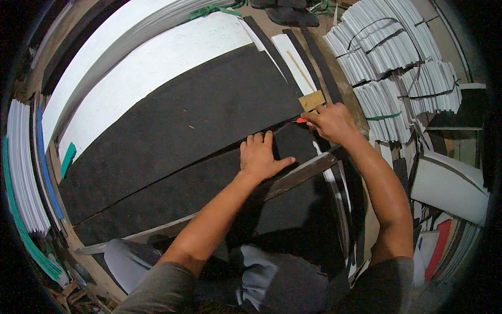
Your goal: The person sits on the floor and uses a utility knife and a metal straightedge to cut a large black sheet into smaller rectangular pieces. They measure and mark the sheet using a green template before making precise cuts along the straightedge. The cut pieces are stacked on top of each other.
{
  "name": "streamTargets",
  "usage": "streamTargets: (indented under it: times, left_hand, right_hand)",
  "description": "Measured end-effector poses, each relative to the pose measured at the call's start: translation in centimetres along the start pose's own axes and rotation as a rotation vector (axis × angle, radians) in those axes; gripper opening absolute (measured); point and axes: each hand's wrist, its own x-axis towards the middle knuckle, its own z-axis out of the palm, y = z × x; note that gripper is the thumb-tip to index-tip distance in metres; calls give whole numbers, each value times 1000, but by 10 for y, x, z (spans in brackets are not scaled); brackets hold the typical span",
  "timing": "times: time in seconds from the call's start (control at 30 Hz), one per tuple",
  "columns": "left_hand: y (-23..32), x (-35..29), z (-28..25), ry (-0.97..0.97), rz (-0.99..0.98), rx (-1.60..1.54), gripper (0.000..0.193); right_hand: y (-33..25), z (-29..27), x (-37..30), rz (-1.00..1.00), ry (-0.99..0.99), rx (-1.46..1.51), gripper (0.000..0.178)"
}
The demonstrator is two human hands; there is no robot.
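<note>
A large black sheet (193,99) lies before me, with a long slanting slit dividing it from a narrower black strip (151,201) on my side. My left hand (259,157) rests on this strip, fingers spread and tips near the slit, thumb pointing right. At the slit's right end, my right hand (334,123) is closed around a small red cutter (301,120), mostly hidden by the fingers. A tan rectangular block (312,100) lies just beyond that hand. Along the strip's near edge runs a long grey bar (293,180).
White sheets (130,89) lie beneath and beyond the black one. Tied bundles of white strips (397,52) stand at the far right, near a white roll (449,188). More stacked white sheets (29,167) line the left side. A thin stick (300,68) lies beyond the block.
</note>
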Motion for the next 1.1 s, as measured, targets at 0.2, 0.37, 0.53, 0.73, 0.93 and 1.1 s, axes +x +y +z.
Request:
streamTargets:
  times: [0.2,0.37,0.53,0.73,0.93,1.1]
  left_hand:
    - [-6,2,3,-26,1,-11,111]
    - [-9,5,12,-25,-20,47,110]
    - [-37,3,21,43,107,-56,86]
    - [-148,-70,-3,87,260,-50,55]
    - [-234,-162,-43,163,211,219,52]
    - [-277,-217,-57,315,53,245,46]
  right_hand:
    - [52,24,-2,-52,-64,-157,33]
    - [113,-5,-65,202,-251,-238,38]
    - [34,22,-73,303,102,128,38]
    - [-106,85,-38,91,92,456,40]
    - [-242,112,4,-208,91,418,42]
    - [-305,94,40,-503,26,424,44]
